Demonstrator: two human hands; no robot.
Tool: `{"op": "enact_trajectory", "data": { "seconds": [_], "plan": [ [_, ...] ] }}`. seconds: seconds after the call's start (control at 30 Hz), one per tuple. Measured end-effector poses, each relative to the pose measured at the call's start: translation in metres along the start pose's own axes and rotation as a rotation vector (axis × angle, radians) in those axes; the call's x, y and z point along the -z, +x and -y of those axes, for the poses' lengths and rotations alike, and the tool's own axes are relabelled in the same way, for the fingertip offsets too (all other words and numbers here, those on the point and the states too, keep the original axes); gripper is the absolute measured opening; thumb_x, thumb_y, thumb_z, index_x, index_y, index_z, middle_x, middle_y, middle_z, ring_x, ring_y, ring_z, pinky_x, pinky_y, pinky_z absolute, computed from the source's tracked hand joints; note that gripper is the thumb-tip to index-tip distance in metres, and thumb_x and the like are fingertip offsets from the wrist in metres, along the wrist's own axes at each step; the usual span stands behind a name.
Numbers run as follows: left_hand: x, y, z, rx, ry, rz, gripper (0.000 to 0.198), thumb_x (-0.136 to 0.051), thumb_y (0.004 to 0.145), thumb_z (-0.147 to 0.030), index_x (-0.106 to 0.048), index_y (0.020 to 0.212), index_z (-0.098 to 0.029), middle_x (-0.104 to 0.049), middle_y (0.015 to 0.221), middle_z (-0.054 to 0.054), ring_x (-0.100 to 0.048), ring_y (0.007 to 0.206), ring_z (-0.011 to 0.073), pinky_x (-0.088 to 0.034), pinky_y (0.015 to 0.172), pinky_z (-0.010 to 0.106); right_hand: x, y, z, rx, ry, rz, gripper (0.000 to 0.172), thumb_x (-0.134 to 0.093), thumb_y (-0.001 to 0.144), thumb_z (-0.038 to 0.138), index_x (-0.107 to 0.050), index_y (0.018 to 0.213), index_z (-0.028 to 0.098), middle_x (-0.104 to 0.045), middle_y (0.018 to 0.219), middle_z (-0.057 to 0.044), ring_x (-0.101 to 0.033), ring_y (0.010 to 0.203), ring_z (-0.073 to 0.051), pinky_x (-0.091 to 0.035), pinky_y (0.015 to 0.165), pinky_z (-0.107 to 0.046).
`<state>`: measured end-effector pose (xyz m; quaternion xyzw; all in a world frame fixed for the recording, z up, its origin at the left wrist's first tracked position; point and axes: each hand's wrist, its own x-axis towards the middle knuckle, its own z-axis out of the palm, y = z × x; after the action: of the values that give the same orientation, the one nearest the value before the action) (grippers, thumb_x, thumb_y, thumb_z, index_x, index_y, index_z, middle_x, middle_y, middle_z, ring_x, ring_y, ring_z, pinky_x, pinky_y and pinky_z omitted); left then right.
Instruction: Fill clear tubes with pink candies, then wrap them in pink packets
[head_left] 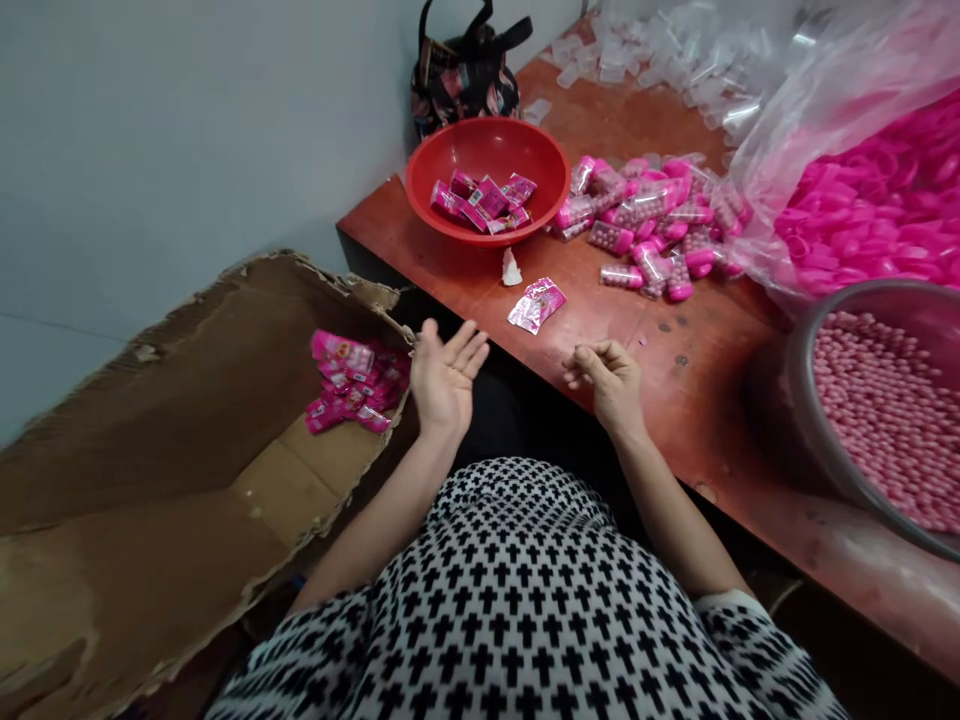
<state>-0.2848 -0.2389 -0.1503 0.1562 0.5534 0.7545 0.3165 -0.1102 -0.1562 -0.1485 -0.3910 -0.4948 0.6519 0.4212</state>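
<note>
My left hand (445, 375) is held palm up with its fingers stretched out, empty, just right of a torn cardboard box (187, 420). Several pink packets (352, 385) lie in the box's far corner. My right hand (609, 380) hovers over the front edge of the red-brown table (675, 350) with its fingers curled loosely; I see nothing in them. One pink packet (537, 304) lies on the table between and beyond my hands, next to a small white scrap (511, 269).
A red bowl (487, 145) holds a few pink packets. Right of it lies a heap of small clear bottles with pink caps (649, 225). A metal basin of pink beads (885, 420), a plastic bag of pink caps (877, 200), empty clear bottles (660, 50) and a dark bag (465, 70) stand around.
</note>
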Motion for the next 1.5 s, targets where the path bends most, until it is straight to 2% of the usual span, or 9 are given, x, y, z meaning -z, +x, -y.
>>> {"op": "enact_trajectory", "data": {
  "seconds": [0.13,0.27,0.43,0.57,0.73,1.07,1.2,1.4,1.5],
  "plan": [
    [-0.033,0.041,0.029,-0.321,0.567,0.237,0.043,-0.058,0.082,-0.048,-0.064,0.113,-0.02,-0.063,0.122,0.012,-0.055,0.118,0.0245,-0.037,0.105,0.04,0.007,0.001,-0.001,-0.018,-0.063,0.042,0.026,-0.07,0.073,0.04,-0.059,0.074,0.017,-0.066,0.064,0.002,-0.06,0.049,-0.009,-0.05,0.047,-0.021],
    [-0.06,0.099,0.045,-0.479,0.958,0.141,0.043,-0.061,0.081,-0.035,-0.06,0.121,-0.02,-0.058,0.125,0.015,-0.049,0.119,0.0329,-0.032,0.103,0.049,0.008,-0.001,-0.001,-0.074,-0.128,0.05,0.028,-0.072,0.071,0.043,-0.059,0.072,0.018,-0.064,0.057,0.003,-0.059,0.047,-0.009,-0.048,0.045,-0.02],
    [-0.063,0.137,0.055,-0.49,1.073,0.135,0.023,-0.056,0.085,-0.034,-0.07,0.097,-0.021,-0.062,0.111,0.012,-0.048,0.115,0.0319,-0.032,0.101,0.05,0.008,-0.002,-0.003,-0.115,-0.127,0.046,0.029,-0.071,0.071,0.045,-0.058,0.071,0.018,-0.066,0.062,0.002,-0.06,0.048,-0.009,-0.049,0.047,-0.02],
    [-0.054,0.123,0.051,-0.596,0.995,0.145,0.023,-0.061,0.081,-0.038,-0.07,0.092,-0.02,-0.06,0.119,0.011,-0.048,0.116,0.0292,-0.034,0.103,0.046,0.008,-0.002,-0.006,-0.121,-0.111,0.043,0.028,-0.07,0.072,0.044,-0.059,0.072,0.018,-0.067,0.064,0.001,-0.06,0.05,-0.009,-0.049,0.047,-0.02],
    [-0.049,0.095,0.056,-0.627,0.905,0.488,0.025,-0.064,0.079,-0.033,-0.068,0.101,-0.023,-0.061,0.124,0.01,-0.04,0.131,0.0286,-0.024,0.111,0.05,0.008,-0.001,-0.004,-0.116,-0.125,0.059,0.029,-0.07,0.071,0.045,-0.059,0.071,0.018,-0.066,0.061,0.002,-0.059,0.049,-0.009,-0.048,0.046,-0.02],
    [-0.054,0.064,0.057,-0.65,0.797,0.418,0.021,-0.058,0.084,-0.031,-0.072,0.097,-0.023,-0.062,0.126,0.007,-0.044,0.13,0.025,-0.029,0.112,0.047,-0.003,0.046,-0.006,0.053,-0.14,-0.025,0.039,-0.071,0.069,0.043,-0.054,0.096,0.02,-0.066,0.086,0.0,-0.062,0.069,-0.01,-0.05,0.058,-0.021],
    [-0.055,0.03,0.041,-0.508,0.64,0.432,0.028,-0.063,0.081,-0.034,-0.07,0.105,-0.023,-0.064,0.123,0.007,-0.053,0.122,0.0237,-0.035,0.109,0.043,-0.008,0.061,-0.007,0.03,0.007,0.025,0.046,-0.076,0.064,0.037,-0.05,0.098,0.022,-0.065,0.079,0.004,-0.06,0.065,-0.009,-0.05,0.059,-0.021],
    [-0.051,0.012,0.031,0.221,0.266,0.552,0.039,-0.073,0.066,-0.047,-0.073,0.082,-0.012,-0.072,0.079,0.008,-0.068,0.072,0.0198,-0.057,0.076,0.037,0.007,0.054,0.013,-0.029,-0.153,0.401,0.041,-0.073,0.066,0.028,-0.052,0.101,0.02,-0.064,0.073,0.005,-0.06,0.062,-0.01,-0.05,0.059,-0.022],
    [-0.053,0.009,0.031,0.387,0.192,0.584,0.035,-0.078,0.062,-0.042,-0.073,0.074,-0.01,-0.07,0.071,0.008,-0.067,0.064,0.0157,-0.058,0.07,0.031,0.02,0.056,0.021,0.01,-0.392,0.535,0.035,-0.066,0.074,0.028,-0.054,0.105,0.018,-0.064,0.071,0.004,-0.059,0.061,-0.011,-0.049,0.059,-0.023]
  ]
}}
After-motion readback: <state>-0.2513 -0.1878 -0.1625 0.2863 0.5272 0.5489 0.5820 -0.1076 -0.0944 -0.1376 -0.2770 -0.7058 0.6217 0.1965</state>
